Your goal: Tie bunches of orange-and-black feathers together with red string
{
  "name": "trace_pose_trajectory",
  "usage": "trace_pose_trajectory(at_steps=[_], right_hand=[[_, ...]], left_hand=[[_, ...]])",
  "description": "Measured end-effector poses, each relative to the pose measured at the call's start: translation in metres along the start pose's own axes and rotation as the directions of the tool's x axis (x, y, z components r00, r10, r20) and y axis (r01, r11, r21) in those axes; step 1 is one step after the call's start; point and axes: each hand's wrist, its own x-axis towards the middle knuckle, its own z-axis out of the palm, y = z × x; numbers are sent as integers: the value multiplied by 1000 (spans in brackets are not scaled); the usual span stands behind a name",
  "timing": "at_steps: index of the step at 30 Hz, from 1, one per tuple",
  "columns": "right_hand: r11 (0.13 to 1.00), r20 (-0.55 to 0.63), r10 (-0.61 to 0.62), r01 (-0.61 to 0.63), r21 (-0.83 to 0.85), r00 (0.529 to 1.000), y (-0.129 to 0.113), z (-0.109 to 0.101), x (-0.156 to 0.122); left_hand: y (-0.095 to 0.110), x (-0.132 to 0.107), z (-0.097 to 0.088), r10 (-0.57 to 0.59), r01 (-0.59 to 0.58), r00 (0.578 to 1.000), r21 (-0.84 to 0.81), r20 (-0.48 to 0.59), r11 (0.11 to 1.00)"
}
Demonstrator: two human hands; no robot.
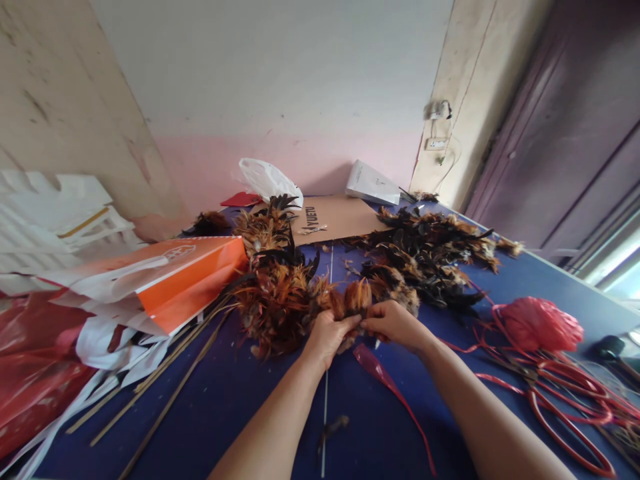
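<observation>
Both of my hands meet over the middle of a blue table (280, 413). My left hand (330, 337) is closed, its thumb and fingers pinching the base of a bunch of brown feathers (356, 297). Close beside it, my right hand (395, 325) pinches at the same base; a thin tie there is too small to make out. Below the hands hangs a red plastic strip (383, 377), its tail curling along the table. Left of the bunch lies a thick heap of orange-brown feathers (273, 307). Dark and brown feathers (425, 253) are spread to the right.
An orange and white paper bag (193, 290) lies at left, beside thin sticks (185, 387). Cardboard (345, 217), a white plastic bag (270, 180) and a white box (373, 181) sit at the back. On the right are a red plastic bundle (543, 325) and red-handled scissors (565, 400).
</observation>
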Motion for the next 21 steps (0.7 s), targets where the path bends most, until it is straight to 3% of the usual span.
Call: trace_pose_trajectory(at_steps=[5, 11, 21], right_hand=[[997, 50, -20, 23, -74, 999, -2, -5, -3], [988, 66, 17, -6, -151, 998, -1, -7, -3], [997, 46, 69, -67, -46, 997, -1, 1, -2]], left_hand=[[5, -4, 2, -27, 29, 997, -20, 77, 999], [3, -4, 2, -50, 54, 994, -35, 96, 998], [4, -4, 1, -34, 31, 994, 25, 107, 999]])
